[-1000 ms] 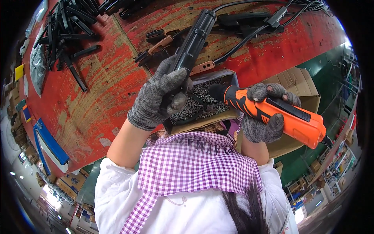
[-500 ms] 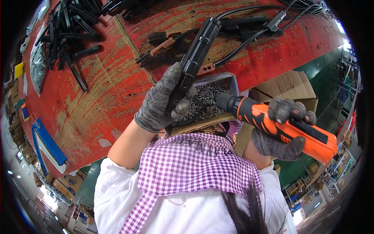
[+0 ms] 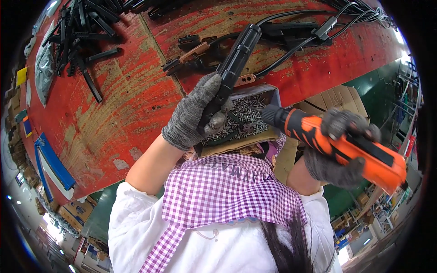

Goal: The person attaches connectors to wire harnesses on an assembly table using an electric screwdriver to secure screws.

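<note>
My left hand [image 3: 189,118], in a grey knit glove, is closed around the lower end of a long black plastic housing [image 3: 239,57]. The housing tilts up and to the right, and a black cable appears to run from its top end. In my right hand [image 3: 332,168], also gloved, is an orange and black power screwdriver [image 3: 298,123]. Its dark nose points left, apart from the housing. Below both hands sits an open box [image 3: 275,98] full of small metal screws [image 3: 248,109]; the left glove and the screwdriver nose overlap it in view.
Black plastic parts [image 3: 84,36] lie piled at the far left of the red, worn table [image 3: 123,91]. Copper-coloured terminals [image 3: 246,80] and black cables [image 3: 282,54] lie beyond the box. A cardboard box [image 3: 339,100] stands right; a blue-edged object [image 3: 54,164] lies left.
The screwdriver and my right hand have shifted right and slightly down, away from the housing. My left hand and the housing have moved slightly right.
</note>
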The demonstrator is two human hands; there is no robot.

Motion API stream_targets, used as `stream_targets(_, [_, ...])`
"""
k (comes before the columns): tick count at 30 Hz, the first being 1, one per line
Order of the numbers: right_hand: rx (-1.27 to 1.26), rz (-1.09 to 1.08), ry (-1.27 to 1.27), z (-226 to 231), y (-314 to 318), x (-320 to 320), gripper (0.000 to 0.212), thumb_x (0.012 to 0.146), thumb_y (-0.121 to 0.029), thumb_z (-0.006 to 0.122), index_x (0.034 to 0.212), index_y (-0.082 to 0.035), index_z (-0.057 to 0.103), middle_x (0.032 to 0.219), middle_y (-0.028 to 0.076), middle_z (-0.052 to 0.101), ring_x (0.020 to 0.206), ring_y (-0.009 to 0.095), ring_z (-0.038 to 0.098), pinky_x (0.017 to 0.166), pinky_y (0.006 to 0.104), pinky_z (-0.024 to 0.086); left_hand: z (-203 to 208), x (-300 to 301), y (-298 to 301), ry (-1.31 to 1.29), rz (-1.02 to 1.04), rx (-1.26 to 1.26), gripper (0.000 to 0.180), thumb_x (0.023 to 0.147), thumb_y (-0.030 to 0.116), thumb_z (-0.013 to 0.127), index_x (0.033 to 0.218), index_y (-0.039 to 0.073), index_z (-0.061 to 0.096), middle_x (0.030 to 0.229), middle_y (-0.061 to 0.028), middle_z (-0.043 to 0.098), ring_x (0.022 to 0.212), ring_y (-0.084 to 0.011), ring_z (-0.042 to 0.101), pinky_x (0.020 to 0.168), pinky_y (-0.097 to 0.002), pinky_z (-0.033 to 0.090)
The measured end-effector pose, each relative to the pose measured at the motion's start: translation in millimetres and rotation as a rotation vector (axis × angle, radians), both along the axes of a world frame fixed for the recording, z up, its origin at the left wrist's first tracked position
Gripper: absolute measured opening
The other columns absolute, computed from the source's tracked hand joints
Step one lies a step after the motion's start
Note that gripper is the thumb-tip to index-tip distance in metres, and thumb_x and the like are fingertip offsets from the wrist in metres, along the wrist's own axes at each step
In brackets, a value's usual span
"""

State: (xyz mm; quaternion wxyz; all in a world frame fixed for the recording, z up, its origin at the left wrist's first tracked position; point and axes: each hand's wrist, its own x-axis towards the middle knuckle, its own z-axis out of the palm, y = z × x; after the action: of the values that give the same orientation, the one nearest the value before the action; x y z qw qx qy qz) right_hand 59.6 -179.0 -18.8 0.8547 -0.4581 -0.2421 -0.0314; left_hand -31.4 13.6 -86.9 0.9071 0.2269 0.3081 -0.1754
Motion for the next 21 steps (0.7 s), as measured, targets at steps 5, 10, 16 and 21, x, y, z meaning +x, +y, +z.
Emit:
stream_targets(5, [-0.05, -0.016, 0.13, -38.4, 4.6, -8.4, 0.041, 0.072, -0.021, 0.063, 0.101, -0.004, 0.039, 0.091, 0.019, 0.054, 0.07, 0.024, 0.054, 0.062, 0.0358, 0.047, -0.8, -2.8, 2.4, 0.034, 0.009, 0.017, 0.043, 0.085, 0.036, 0.047, 0.119, 0.013, 0.035, 0.069, -0.0046, 0.053, 0.041, -0.007, 0.046, 0.032, -0.0165, 0.034])
stream_targets(10, [-0.063, 0.024, 0.138, -44.6, 10.9, -7.7, 0.04, 0.073, -0.022, 0.064, 0.098, -0.006, 0.038, 0.091, 0.018, 0.054, 0.073, 0.024, 0.054, 0.065, 0.0356, 0.047, -2.5, -3.2, 3.0, 0.025, 0.024, -0.015, 0.044, 0.085, 0.036, 0.048, 0.12, 0.013, 0.034, 0.069, -0.0039, 0.051, 0.042, -0.0066, 0.045, 0.033, -0.016, 0.033])
stream_targets(16, [-0.094, 0.02, 0.142, -48.4, 13.1, -9.8, 0.041, 0.073, -0.021, 0.065, 0.098, -0.006, 0.036, 0.089, 0.018, 0.055, 0.072, 0.024, 0.055, 0.065, 0.0358, 0.047, -3.2, -4.5, 3.6, 0.066, 0.006, 0.004, 0.041, 0.085, 0.035, 0.048, 0.118, 0.014, 0.037, 0.068, -0.0035, 0.051, 0.042, -0.0069, 0.045, 0.035, -0.0157, 0.034])
stream_targets(21, [-0.082, -0.002, 0.122, -38.0, 9.5, -10.0, 0.04, 0.072, -0.02, 0.065, 0.097, -0.006, 0.038, 0.089, 0.019, 0.055, 0.07, 0.024, 0.055, 0.063, 0.0352, 0.047, -1.7, -3.4, 4.6, 0.068, 0.005, -0.01, 0.042, 0.085, 0.035, 0.048, 0.119, 0.015, 0.036, 0.068, -0.0037, 0.051, 0.042, -0.0069, 0.045, 0.035, -0.0159, 0.034])
